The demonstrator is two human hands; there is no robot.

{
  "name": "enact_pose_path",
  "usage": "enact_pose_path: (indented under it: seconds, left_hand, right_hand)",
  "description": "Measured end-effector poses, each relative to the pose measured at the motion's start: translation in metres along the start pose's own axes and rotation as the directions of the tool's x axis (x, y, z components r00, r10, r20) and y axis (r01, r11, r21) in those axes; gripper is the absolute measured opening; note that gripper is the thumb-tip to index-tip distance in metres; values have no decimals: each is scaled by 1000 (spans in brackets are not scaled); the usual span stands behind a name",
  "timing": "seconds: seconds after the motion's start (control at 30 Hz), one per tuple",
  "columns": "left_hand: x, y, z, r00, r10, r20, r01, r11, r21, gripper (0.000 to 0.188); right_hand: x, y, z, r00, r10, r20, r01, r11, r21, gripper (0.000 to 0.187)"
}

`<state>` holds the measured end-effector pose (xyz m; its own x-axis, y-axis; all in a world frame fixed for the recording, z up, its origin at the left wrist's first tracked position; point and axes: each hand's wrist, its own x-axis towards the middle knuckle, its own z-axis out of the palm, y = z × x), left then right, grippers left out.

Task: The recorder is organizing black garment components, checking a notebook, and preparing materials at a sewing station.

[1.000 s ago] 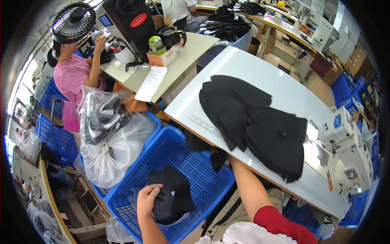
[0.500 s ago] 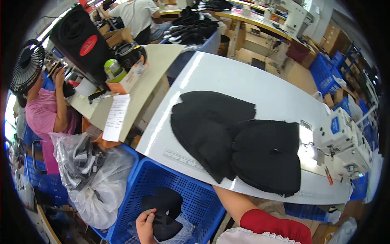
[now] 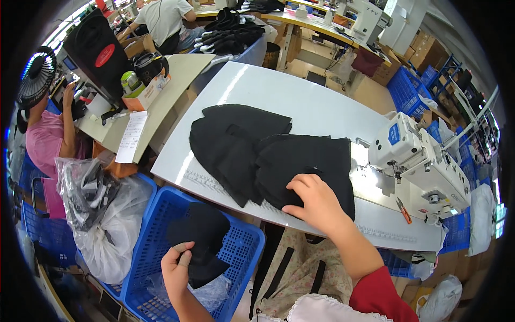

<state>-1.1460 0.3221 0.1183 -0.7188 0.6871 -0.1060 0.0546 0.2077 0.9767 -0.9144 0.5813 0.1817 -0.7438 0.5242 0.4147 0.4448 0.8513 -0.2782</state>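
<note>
Over the blue basket [image 3: 245,255], my left hand [image 3: 177,264] pinches the edge of a black fabric piece [image 3: 201,231]; more dark fabric and clear plastic lie below it. My right hand [image 3: 317,203] rests on the right-hand stack of black cut fabric pieces [image 3: 306,155] on the white table. Its thumb and fingers are apart, with nothing visible between them. Beside and partly under that stack lies another stack of black fabric pieces [image 3: 228,153] with a rounded outer edge.
A white sewing machine [image 3: 413,153] stands at the table's right, with orange-handled snips [image 3: 403,210] near it. Left of the basket sits a clear plastic bag [image 3: 104,236]. A paper sheet [image 3: 132,137] lies on the side table. A person in pink [image 3: 51,137] works at far left.
My right hand has come up from below the table edge onto the right-hand fabric stack. My left hand still grips the fabric over the basket. The whole view has shifted.
</note>
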Motion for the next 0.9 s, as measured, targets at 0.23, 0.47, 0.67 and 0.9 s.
enact_pose_path:
  seconds: [0.23,0.47,0.67,0.9]
  left_hand:
    - [-12,4,7,999,32,17,-30,998,-59,17]
    - [-13,-1,28,986,4,169,-3,1000,-3,22]
    - [-8,0,39,970,28,241,-30,999,8,22]
    - [-3,0,40,964,51,260,-59,998,20,23]
  right_hand:
    - [-1,12,3,970,95,225,-126,984,129,30]
    - [-3,1,11,987,16,157,-12,1000,-25,24]
    - [-1,10,11,986,19,165,-31,997,68,20]
    - [-6,-3,14,992,-11,129,21,997,-75,15]
